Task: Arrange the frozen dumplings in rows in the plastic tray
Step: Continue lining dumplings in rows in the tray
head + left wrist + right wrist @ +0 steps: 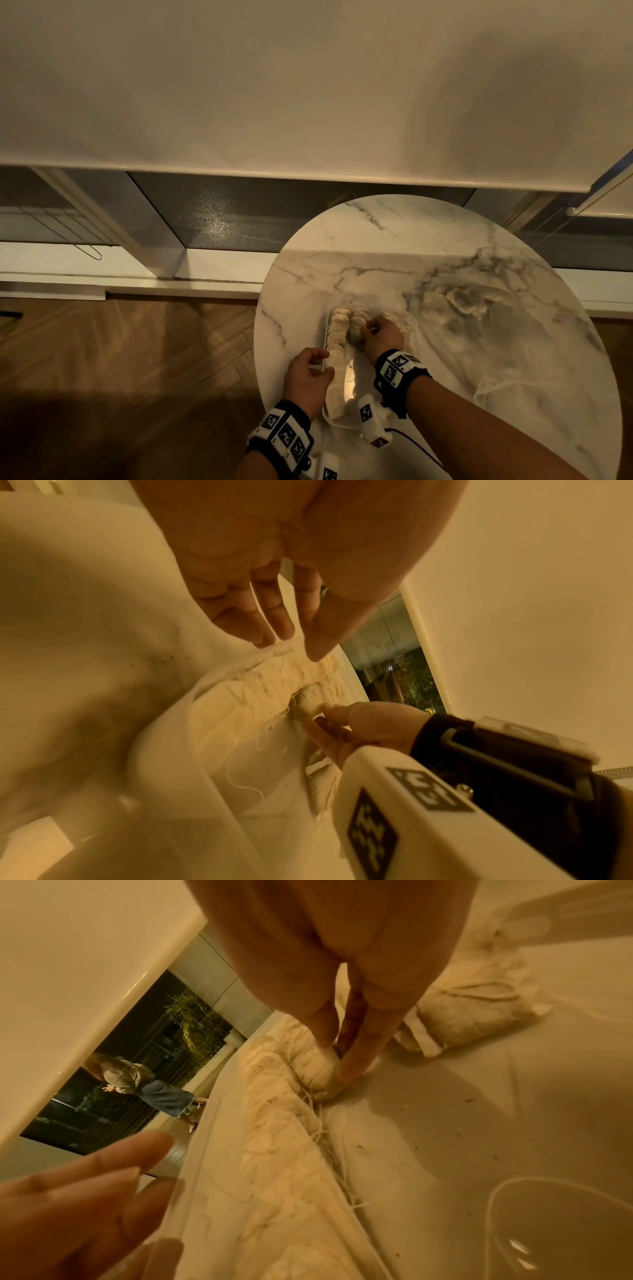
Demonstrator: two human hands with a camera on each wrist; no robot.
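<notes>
A clear plastic tray [339,423] lies on the round marble table [376,260]. A row of pale frozen dumplings [337,349] runs along the tray's left wall [205,1150]. My left hand [323,363] grips the left rim, fingertips [270,637] on the edge and thumb toward the row. My right hand [368,325] pinches one dumpling [318,1074] at the far end of a second row, right beside the first row [274,1123]. The left wrist view shows that pinched dumpling [308,704] too. The tray floor [445,1123] near me is bare apart from crumbs.
More dumplings [472,1010] lie just beyond my right fingers. A loose pile [467,299] sits on the table's right side, with crumpled clear plastic [513,387] nearer me. The table's left edge drops to a wooden floor [137,359]. A window and blind stand behind.
</notes>
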